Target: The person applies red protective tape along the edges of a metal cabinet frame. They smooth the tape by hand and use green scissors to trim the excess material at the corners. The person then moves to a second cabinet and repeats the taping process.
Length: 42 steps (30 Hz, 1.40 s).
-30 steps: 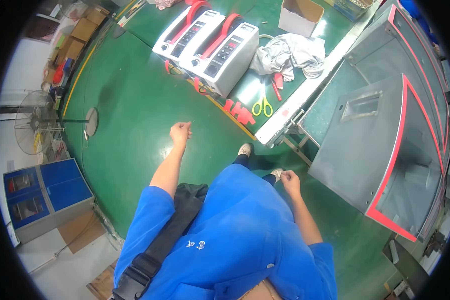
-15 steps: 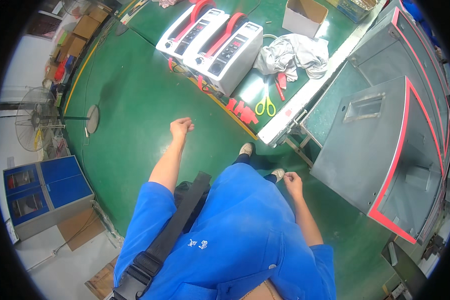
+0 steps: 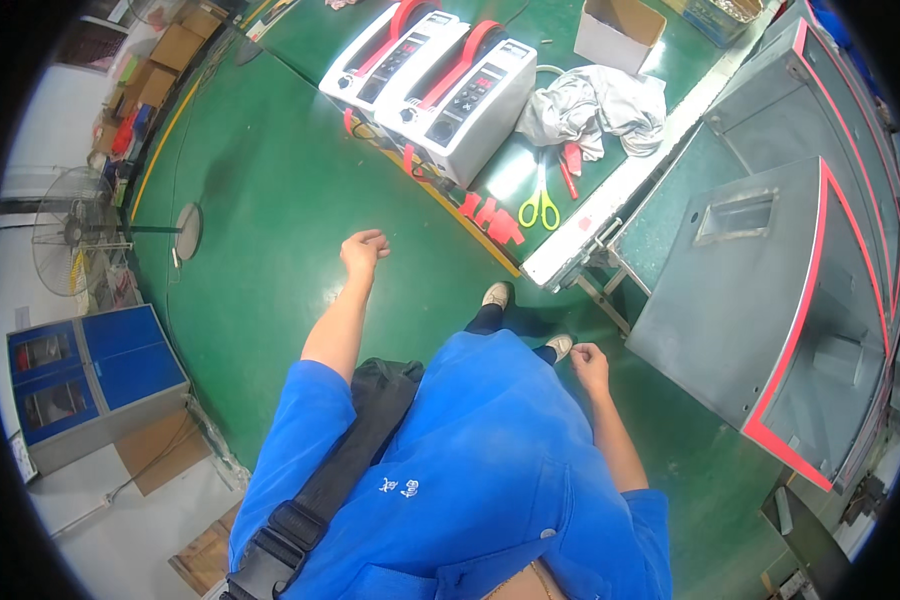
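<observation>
Over the green floor, my left hand (image 3: 363, 252) hangs in the air with fingers loosely bent and a little apart; nothing shows in it. My right hand (image 3: 591, 367) hangs beside my right shoe, its fingers curled inward to the thumb. Whatever those fingers might hold is too small or hidden. Neither hand touches the workbench. On its near corner lie yellow-handled scissors (image 3: 539, 211), pieces of red tape (image 3: 494, 218) and a red pen (image 3: 568, 180). Two white tape dispensers (image 3: 478, 118) with red tape rolls stand along its left edge.
Grey metal housings with red tape along their edges, the nearest a large panelled one (image 3: 722, 290), stand at the right. A crumpled grey cloth (image 3: 600, 108) and white box (image 3: 618, 38) lie on the bench. Left are a standing fan (image 3: 73, 232) and blue cabinet (image 3: 120, 358).
The bench, tape dispensers and housings have shifted slightly to the right in view. My left hand is a little higher, its fingers a bit more spread; my right hand has barely moved.
</observation>
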Tool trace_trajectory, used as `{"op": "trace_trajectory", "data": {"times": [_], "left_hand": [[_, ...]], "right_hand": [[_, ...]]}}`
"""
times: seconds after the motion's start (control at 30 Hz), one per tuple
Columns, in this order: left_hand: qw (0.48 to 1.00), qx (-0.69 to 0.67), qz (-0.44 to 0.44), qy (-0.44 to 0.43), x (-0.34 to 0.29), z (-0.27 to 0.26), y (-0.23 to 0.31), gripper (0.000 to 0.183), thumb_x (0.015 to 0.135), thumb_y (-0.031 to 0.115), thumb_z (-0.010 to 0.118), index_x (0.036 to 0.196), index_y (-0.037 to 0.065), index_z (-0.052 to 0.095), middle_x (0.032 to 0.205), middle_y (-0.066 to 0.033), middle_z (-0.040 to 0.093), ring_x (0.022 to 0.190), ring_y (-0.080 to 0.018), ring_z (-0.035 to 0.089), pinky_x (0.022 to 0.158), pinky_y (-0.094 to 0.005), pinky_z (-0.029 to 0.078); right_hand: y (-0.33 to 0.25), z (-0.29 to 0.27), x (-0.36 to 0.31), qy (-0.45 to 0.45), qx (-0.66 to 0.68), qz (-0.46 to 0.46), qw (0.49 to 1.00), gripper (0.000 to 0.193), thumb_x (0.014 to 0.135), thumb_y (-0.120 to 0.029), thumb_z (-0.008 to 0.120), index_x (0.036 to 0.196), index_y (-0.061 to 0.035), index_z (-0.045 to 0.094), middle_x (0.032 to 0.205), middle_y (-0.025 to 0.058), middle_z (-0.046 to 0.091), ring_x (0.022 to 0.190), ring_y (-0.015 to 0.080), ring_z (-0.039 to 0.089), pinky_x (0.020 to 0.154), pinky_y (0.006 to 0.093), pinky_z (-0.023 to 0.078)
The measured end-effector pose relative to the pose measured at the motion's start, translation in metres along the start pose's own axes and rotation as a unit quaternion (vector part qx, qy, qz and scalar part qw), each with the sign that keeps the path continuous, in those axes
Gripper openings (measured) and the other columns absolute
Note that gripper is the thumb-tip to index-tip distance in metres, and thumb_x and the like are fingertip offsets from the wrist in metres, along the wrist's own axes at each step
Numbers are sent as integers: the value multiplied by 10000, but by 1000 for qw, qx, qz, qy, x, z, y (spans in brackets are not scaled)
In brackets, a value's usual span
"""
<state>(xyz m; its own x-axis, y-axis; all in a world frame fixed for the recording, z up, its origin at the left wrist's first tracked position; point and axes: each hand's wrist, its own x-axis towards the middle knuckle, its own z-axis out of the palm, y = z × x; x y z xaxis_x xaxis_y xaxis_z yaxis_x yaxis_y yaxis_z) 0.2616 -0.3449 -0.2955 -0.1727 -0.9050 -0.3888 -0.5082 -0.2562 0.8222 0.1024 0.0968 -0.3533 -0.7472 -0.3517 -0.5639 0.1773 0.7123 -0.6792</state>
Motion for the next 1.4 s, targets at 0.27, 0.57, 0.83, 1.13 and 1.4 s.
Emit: {"op": "trace_trajectory", "data": {"times": [0.27,0.57,0.83,1.13,1.4], "left_hand": [[996,58,60,12,12,-4,-19,312,885,183,492,1012,-88,581,989,-218,609,967,-242,599,805,-325,505],[920,-352,-114,-128,-6,-5,17,400,940,79,320,1273,-133,255,1295,-288,346,1187,-377,403,989,-439,387],[992,-65,-61,-87,6,0,-3,311,833,194,601,1007,-60,556,830,-109,605,666,-140,572,613,-262,491],[965,34,182,-187,-54,48,41,187,825,118,593,942,-25,618,787,-86,616,648,-112,562,589,-239,460],[532,-41,712,-457,-281,136,258,381,744,108,626,1103,10,545,1161,-165,523,1118,-313,484,939,-419,392]], "right_hand": [[1,2,0,-7,3,-6,1000,176,784,-148,618,890,-8,606,704,55,620,597,106,574,548,241,460],[1,1,-1,-15,7,38,999,218,750,-199,624,892,-33,623,779,116,650,737,204,626,701,316,482],[-12,-6,-8,-2,-13,37,999,205,753,-190,621,896,-43,624,793,138,647,756,216,629,713,314,479],[-162,-64,-86,134,-40,-400,906,200,734,-51,624,929,-39,584,804,112,580,713,263,580,631,346,469],[-231,-195,-196,339,-108,-628,692,191,734,-74,597,920,-43,568,850,87,539,706,229,550,588,353,460]]}}
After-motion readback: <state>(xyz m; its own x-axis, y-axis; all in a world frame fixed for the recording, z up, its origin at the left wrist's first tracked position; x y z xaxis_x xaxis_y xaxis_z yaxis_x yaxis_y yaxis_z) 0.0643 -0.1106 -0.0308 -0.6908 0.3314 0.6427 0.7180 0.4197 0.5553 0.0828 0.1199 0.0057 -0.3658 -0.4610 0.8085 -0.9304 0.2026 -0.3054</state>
